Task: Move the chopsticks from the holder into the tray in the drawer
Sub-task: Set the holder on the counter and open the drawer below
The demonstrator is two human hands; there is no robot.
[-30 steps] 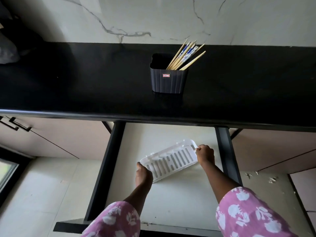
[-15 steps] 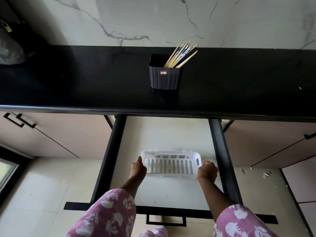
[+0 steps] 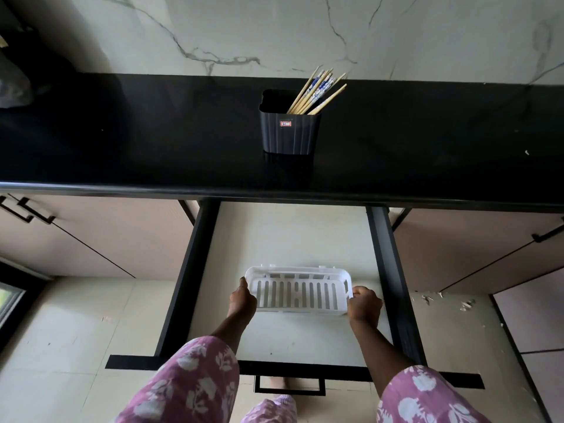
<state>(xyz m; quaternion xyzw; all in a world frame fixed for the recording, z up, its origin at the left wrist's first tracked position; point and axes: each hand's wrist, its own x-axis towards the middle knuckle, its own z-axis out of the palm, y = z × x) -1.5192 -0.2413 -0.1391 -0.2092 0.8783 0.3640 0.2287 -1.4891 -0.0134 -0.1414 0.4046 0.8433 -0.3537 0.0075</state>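
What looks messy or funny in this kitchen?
Little pale crumbs lie scattered on the floor right of the open drawer. The chopsticks all lean right in their holder. The white tray sits straight.

A white slotted plastic tray (image 3: 297,296) lies square to the open, pale-floored drawer with black sides (image 3: 293,239), held by 2 hands. The left hand (image 3: 242,302) grips its left end, thumb on the rim, and the right hand (image 3: 364,305) curls round its right end. On the glossy black countertop (image 3: 122,141) above, a dark ribbed plastic holder (image 3: 288,138) stands upright. Wooden chopsticks (image 3: 317,93), some patterned blue and white, lean toward its right side. A veined white marble wall (image 3: 274,32) rises behind.
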